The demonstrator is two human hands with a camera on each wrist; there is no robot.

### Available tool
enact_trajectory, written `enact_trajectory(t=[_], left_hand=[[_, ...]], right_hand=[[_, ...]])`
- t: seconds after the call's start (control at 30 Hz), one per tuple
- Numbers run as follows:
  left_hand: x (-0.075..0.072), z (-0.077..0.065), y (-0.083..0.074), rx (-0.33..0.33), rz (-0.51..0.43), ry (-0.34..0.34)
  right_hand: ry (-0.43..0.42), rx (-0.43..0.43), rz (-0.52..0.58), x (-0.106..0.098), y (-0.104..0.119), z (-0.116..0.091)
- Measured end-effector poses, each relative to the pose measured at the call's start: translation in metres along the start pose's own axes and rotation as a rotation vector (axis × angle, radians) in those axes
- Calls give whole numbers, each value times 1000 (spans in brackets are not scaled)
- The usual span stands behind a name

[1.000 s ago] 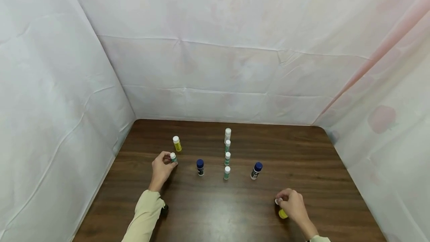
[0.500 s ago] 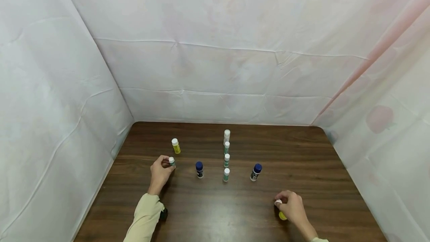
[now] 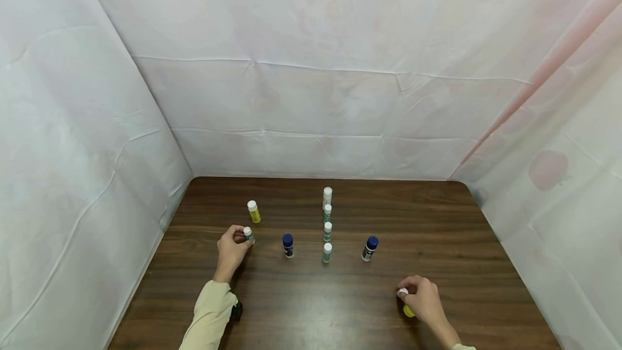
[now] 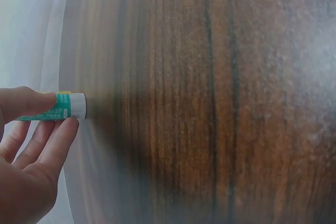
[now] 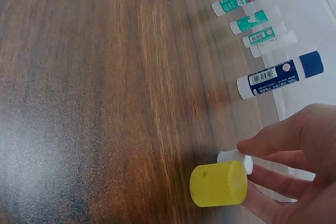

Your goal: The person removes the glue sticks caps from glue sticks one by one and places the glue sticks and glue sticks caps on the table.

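Near the left of the table, my left hand [image 3: 230, 253] holds a small green glue stick [image 3: 249, 235] upright between thumb and fingers. Its green label and white cap [image 4: 78, 106] show in the left wrist view. On the right, my right hand [image 3: 424, 298] pinches a small white cylindrical piece [image 5: 234, 160] between thumb and finger. Right beside it, on the near side, is a short yellow cylinder [image 5: 218, 183], which partly hides the white piece in the right wrist view. The hand covers part of the yellow cylinder in the head view.
A yellow glue stick [image 3: 254, 212] stands beyond the left hand. Two blue-capped glue sticks, one left [image 3: 288, 246] and one right [image 3: 370, 248], flank a row of green glue sticks [image 3: 327, 253] ending in a white one [image 3: 327, 197]. White cloth [image 3: 311, 96] walls the wooden table.
The head view has shifted slightly, so the table sits a little lower. Both hands stay almost in place, the left still holding the green glue stick, the right the white piece.
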State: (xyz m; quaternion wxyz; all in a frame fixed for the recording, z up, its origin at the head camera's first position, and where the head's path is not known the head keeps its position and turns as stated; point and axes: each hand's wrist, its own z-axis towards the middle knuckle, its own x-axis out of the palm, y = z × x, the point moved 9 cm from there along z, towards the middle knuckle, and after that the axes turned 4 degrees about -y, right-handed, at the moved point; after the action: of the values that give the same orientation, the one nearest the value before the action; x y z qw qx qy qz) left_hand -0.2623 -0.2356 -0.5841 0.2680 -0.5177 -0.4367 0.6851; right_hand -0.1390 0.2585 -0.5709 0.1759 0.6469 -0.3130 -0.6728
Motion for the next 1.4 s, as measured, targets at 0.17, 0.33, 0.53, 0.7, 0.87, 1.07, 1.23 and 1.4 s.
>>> enact_trajectory(t=[0.17,0.33,0.53,0.7,0.87,1.07,1.23,1.4], left_hand=[[-2,-6,-1,-5,-23,10],[-12,-20,-2,-44,-22,-35],[-25,-45,-11,-92,-45,-76],[-22,-65,-33,-47,-154,-26],[-16,-88,-77,37,-331,75],[0,-104,-101,141,-437,160],[14,-111,-104,192,-479,208],[26,-116,-107,232,-496,237]], right_hand=[[9,10,10,-1,-2,0],[-20,14,28,-9,3,-2],[-104,-34,55,-26,17,-7],[-184,-90,134,-34,31,-12],[-265,-186,279,-38,50,-17],[-241,-198,407,-29,59,-15],[-224,-218,500,-23,64,-14],[-211,-255,534,-16,71,-13]])
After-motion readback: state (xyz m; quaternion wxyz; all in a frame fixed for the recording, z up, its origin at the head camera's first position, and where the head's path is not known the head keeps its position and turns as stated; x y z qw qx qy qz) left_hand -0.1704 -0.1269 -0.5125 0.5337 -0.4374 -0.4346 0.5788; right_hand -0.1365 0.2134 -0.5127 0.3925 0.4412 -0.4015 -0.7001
